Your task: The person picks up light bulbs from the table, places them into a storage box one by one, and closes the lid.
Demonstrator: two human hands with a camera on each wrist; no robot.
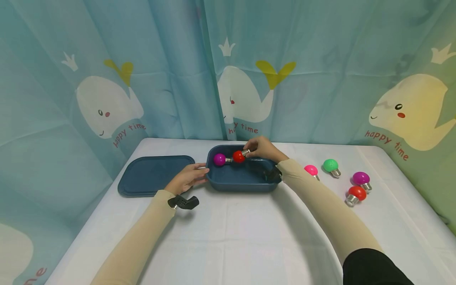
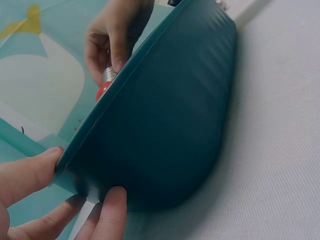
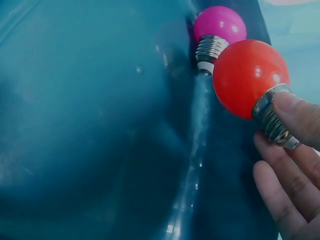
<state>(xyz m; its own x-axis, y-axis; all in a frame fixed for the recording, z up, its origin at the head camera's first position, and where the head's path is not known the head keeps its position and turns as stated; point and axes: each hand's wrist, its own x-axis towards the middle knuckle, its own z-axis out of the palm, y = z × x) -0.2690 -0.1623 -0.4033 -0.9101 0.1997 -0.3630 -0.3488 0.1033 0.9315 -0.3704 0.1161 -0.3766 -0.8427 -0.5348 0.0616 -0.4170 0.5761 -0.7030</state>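
Observation:
A dark blue box (image 1: 242,187) stands on the table, and a purple light bulb (image 1: 219,159) lies inside near its left end. My right hand (image 1: 263,149) pinches a red light bulb (image 1: 238,156) by its metal screw base, over the box's far side. In the right wrist view, the red bulb (image 3: 250,77) partly overlaps the purple bulb (image 3: 220,24). My left hand (image 1: 187,177) rests against the box's left end from outside. The left wrist view shows its thumb at the rim and its extended fingers along the outer wall (image 2: 155,130).
A flat dark blue lid (image 1: 153,174) lies left of the box. To the right lie a pink bulb (image 1: 311,170), a green bulb (image 1: 331,165), another purple bulb (image 1: 361,178) and another red bulb (image 1: 357,193). A whale-print curtain (image 1: 185,79) hangs behind the white table (image 1: 228,237).

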